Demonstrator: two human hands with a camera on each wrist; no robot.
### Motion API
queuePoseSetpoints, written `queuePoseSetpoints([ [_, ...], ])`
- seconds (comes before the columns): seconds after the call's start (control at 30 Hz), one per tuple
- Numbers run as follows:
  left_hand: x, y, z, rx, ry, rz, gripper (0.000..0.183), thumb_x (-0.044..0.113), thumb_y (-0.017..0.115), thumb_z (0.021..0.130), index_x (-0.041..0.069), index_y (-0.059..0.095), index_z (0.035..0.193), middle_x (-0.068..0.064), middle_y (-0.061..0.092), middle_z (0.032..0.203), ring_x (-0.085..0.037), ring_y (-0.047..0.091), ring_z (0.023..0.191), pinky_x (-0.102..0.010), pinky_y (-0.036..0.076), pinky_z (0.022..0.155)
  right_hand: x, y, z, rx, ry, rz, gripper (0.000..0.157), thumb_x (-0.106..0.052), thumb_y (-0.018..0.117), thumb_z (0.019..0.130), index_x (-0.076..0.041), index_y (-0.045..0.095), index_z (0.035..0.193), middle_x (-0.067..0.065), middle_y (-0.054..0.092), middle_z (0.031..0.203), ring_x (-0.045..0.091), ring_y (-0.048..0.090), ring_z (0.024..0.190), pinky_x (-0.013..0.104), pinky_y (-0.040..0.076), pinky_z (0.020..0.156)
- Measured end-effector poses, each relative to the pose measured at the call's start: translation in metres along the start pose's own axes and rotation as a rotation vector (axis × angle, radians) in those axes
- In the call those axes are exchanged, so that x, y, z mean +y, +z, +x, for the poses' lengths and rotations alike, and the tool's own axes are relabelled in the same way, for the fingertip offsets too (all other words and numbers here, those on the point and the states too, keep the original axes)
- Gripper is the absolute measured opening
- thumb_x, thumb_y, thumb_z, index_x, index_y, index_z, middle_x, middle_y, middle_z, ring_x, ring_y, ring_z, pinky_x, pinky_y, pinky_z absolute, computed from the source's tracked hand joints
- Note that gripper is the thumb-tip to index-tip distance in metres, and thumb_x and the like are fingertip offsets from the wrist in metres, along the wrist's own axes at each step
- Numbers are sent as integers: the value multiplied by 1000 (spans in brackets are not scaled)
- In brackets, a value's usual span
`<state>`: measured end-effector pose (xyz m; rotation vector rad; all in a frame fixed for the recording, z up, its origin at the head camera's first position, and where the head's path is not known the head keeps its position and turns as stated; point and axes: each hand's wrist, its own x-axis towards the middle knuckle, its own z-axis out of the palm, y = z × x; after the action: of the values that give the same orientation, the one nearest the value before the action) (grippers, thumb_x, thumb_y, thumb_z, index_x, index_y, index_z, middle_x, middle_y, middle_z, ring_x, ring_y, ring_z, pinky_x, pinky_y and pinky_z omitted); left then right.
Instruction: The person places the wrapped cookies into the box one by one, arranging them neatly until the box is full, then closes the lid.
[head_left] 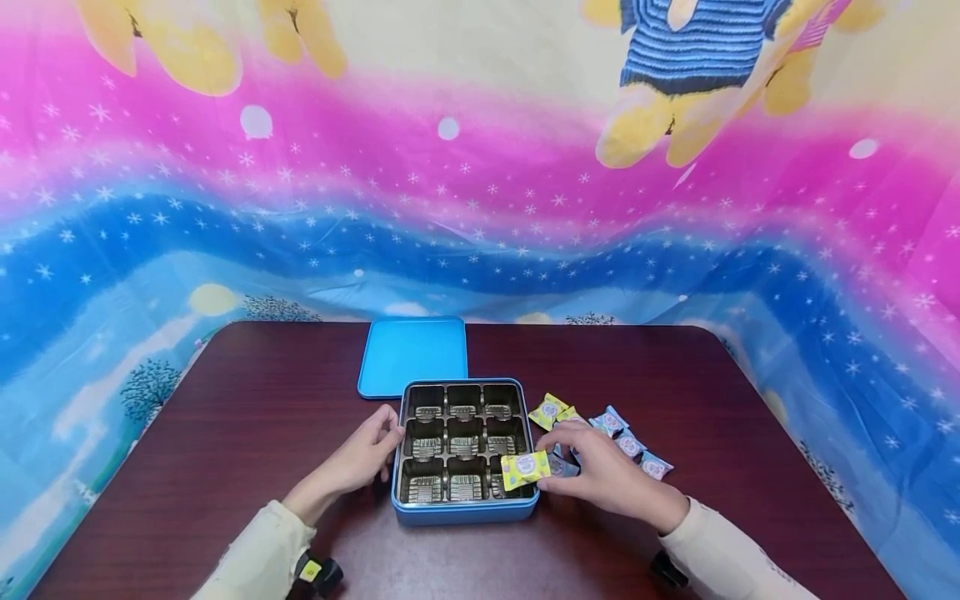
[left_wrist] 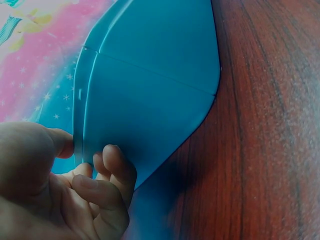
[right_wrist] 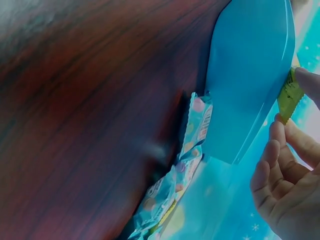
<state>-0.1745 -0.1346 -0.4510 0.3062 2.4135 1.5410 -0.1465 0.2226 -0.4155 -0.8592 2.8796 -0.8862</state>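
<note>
A blue square tin (head_left: pixel 465 515) stands uncovered, a dark plastic insert (head_left: pixel 465 454) with several compartments inside it. My left hand (head_left: pixel 370 450) holds the tin's left side, thumb at the rim and the other fingers curled by the outer wall (left_wrist: pixel 145 100). Over the front right compartment, my right hand (head_left: pixel 600 468) pinches a yellow candy packet (head_left: pixel 525 469) between thumb and finger. From the right wrist view, that yellow packet (right_wrist: pixel 290 95) shows beside the tin's rim, fingertips on its ends. Part of the front right compartment is hidden behind it.
Blue candy packets (head_left: pixel 630 444) lie in a row right of the tin, partly behind the right hand, with yellow packets (head_left: pixel 549 411) near them. A light blue lid (head_left: pixel 416 357) lies behind the tin on the dark wooden table (head_left: pixel 285 375). A printed cloth (head_left: pixel 480 208) hangs behind.
</note>
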Motion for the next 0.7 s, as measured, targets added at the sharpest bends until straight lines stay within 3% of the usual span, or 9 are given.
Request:
queuePoseSetpoints([
  [0.47,-2,0,0,2,1,-16,14,13,43,107,5,39,97,-3,46,63,-18,53,47,-23,37,40,-9,5,4,-45,1,-55,33,-42,81,84,-22,71,109,-11,68,107,10,60,90,26,51,76],
  [0.7,-1,0,0,8,11,-16,14,12,44,107,4,40,96,-3,45,62,-17,52,45,-23,37,40,-14,9,8,-36,-37,-134,33,-42,82,83,-21,72,106,-14,65,97,11,61,89,27,51,74],
])
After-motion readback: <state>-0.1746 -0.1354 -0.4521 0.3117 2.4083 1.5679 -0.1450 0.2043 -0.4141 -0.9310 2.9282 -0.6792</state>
